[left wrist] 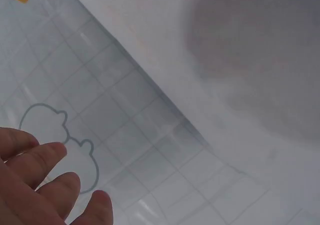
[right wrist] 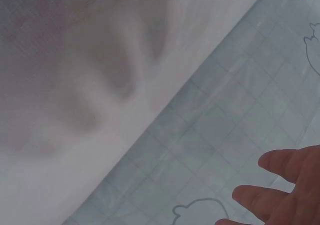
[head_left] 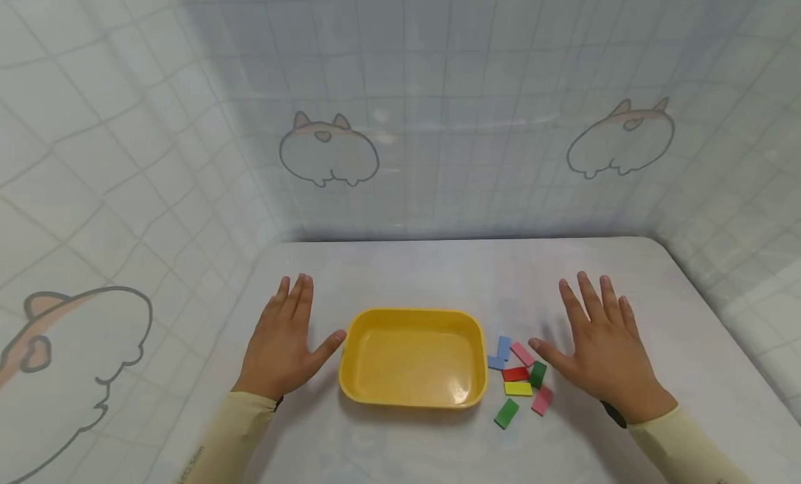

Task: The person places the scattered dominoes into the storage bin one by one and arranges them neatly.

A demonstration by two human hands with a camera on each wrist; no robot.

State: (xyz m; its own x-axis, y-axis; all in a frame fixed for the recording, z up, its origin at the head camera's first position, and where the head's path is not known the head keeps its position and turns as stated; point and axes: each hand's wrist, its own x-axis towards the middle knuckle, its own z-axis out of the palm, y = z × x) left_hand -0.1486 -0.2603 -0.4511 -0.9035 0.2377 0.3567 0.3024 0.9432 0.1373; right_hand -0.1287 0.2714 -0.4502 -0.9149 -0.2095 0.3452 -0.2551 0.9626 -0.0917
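Note:
A shallow yellow tray point(head_left: 413, 398) sits on the white table, with nothing in it. Left of it, my left hand point(head_left: 281, 348) is held palm down, fingers straight, its thumb tip right at the tray's rim. To the right, my right hand point(head_left: 603, 352) is spread palm down, holding nothing. Between that hand and the tray lie several small flat blocks: a red block point(head_left: 516, 374), a yellow block point(head_left: 518, 389), a green block point(head_left: 506, 414), a dark green block point(head_left: 537, 374), a pink block point(head_left: 522, 354) and a blue block point(head_left: 503, 348), among others.
The white table point(head_left: 450, 275) has a rounded far right corner. Behind it and along both sides hang pale gridded sheets point(head_left: 425, 122) printed with cartoon animal outlines. In both wrist views the table edge runs diagonally beside the sheet.

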